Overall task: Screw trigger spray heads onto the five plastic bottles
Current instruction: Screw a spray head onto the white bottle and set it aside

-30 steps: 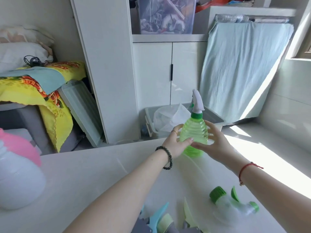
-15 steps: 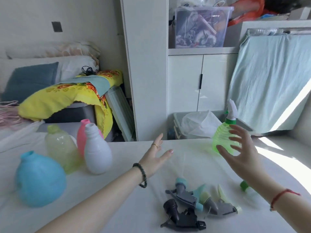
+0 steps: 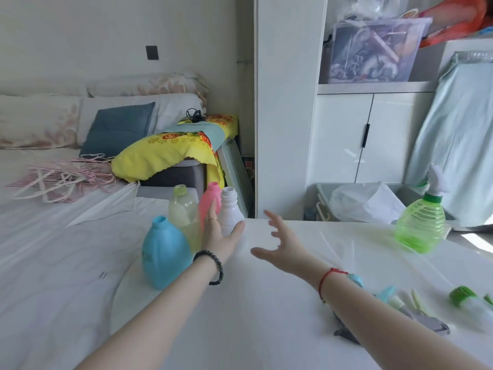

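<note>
Both hands are open and empty — the left hand (image 3: 217, 236) now reaches the white bottle (image 3: 231, 212), the right hand (image 3: 284, 248) spread beside it. A second ago both gripped the green bottle (image 3: 420, 225), which now stands capped at the right, so one of five looks done. The loose spray heads (image 3: 400, 303) are blurred and partly behind the right forearm — perhaps four.

White cabinet (image 3: 344, 137), pale wall (image 3: 106, 36), perhaps window-lit bed (image 3: 40, 249).
</note>
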